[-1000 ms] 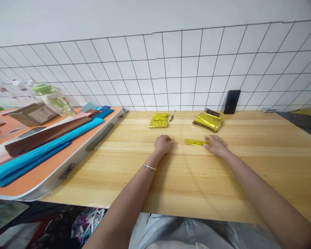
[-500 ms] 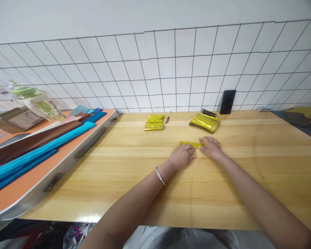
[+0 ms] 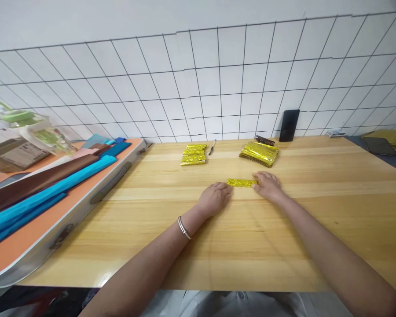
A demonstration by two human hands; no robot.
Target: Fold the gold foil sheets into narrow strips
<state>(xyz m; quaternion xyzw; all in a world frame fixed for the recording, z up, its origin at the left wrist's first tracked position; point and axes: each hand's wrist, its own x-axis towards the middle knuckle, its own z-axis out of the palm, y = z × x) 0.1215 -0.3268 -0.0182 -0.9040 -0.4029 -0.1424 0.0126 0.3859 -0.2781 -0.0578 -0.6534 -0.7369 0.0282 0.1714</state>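
Note:
A narrow folded strip of shiny gold foil (image 3: 241,182) lies flat on the wooden table between my two hands. My left hand (image 3: 215,199), with a silver bangle at its wrist, rests palm down with its fingers stretched out, their tips at the strip's left end. At the other end, the thumb and fingers of my right hand (image 3: 268,186) close around the strip's short edge. Beyond it on the right sits a stack of flat gold foil pieces (image 3: 259,153). Several narrow folded gold strips (image 3: 193,155) lie in a row at the back left.
A pen (image 3: 212,147) lies near the folded strips. Behind the stack are a dark clip-like object (image 3: 265,141) and a black phone (image 3: 289,126) leaning on the tiled wall. To the left, an orange-topped table (image 3: 16,259) bears blue and brown fabric, a cardboard box (image 3: 16,155) and a green-lidded bottle (image 3: 18,116).
My left hand has slid left along the strip to its left end, uncovering its middle. My right hand stays at the right end. The camera view has shifted slightly.

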